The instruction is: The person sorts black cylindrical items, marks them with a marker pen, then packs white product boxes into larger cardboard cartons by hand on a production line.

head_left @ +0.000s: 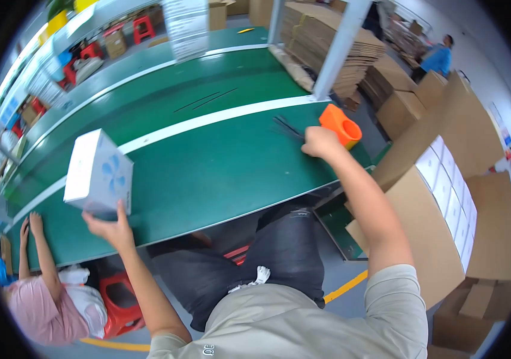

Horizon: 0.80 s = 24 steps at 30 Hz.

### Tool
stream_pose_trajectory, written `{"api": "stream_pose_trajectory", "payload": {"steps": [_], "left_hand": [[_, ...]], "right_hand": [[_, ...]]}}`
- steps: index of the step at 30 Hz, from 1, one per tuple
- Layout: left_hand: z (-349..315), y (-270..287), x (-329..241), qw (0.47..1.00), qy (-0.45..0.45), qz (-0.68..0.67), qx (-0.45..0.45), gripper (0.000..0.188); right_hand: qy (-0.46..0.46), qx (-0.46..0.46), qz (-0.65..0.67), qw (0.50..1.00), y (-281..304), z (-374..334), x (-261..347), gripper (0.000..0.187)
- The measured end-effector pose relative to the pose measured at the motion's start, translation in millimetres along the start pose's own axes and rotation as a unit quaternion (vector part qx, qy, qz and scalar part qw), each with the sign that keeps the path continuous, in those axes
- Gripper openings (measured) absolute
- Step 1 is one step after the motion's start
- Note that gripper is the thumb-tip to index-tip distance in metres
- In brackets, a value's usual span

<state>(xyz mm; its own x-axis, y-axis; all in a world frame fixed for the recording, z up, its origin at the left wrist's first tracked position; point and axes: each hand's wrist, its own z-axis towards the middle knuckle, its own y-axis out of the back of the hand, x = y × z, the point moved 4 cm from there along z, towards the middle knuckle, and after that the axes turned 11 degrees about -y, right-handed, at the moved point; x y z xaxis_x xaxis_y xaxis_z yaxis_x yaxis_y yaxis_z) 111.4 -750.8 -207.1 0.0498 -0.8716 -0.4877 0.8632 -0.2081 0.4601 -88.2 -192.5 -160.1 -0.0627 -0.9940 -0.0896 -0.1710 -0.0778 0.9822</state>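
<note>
My left hand (110,230) grips the near lower edge of a white carton box (98,173) with a blue fan-like print, its thumb against the side. The box stands tilted in view over the left part of the green work surface (207,173). On the right, my right hand (321,142) is closed around one end of some thin black strips (288,127), which fan out toward the left. Right beside that hand is an orange tape dispenser or holder (340,127) with a round opening. What my fingertips pinch is partly hidden.
A large open carton (426,233) packed with white boxes stands at my right. Two thin black strips (214,99) lie farther back, beyond a white rail (207,121). A grey post (342,48) rises at the far right. A co-worker in pink (49,311) sits at my left.
</note>
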Motion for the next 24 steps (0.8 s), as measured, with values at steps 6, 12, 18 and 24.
{"api": "stream_pose_trajectory", "payload": {"steps": [6, 12, 18, 24], "left_hand": [[-17.2, 22.3, -150.2, 0.913, -0.373, -0.137, -0.093, 0.061], [6.5, -81.3, -234.2, 0.839, -0.398, -0.300, 0.217, 0.037], [9.6, -180.7, -226.3, 0.839, -0.373, -0.297, 0.261, 0.032], [14.2, -206.9, -207.1, 0.841, -0.299, -0.348, 0.287, 0.028]], "right_hand": [[-0.001, -0.054, 0.043, 0.998, -7.3, -1.2, 10.2, 0.030], [-0.021, 0.031, 0.031, 0.999, -0.4, 2.6, 7.5, 0.022], [-0.031, 0.056, 0.029, 0.997, 7.0, 4.1, 15.2, 0.023], [-0.008, -0.014, 0.021, 1.000, -3.5, 6.0, 6.6, 0.024]]}}
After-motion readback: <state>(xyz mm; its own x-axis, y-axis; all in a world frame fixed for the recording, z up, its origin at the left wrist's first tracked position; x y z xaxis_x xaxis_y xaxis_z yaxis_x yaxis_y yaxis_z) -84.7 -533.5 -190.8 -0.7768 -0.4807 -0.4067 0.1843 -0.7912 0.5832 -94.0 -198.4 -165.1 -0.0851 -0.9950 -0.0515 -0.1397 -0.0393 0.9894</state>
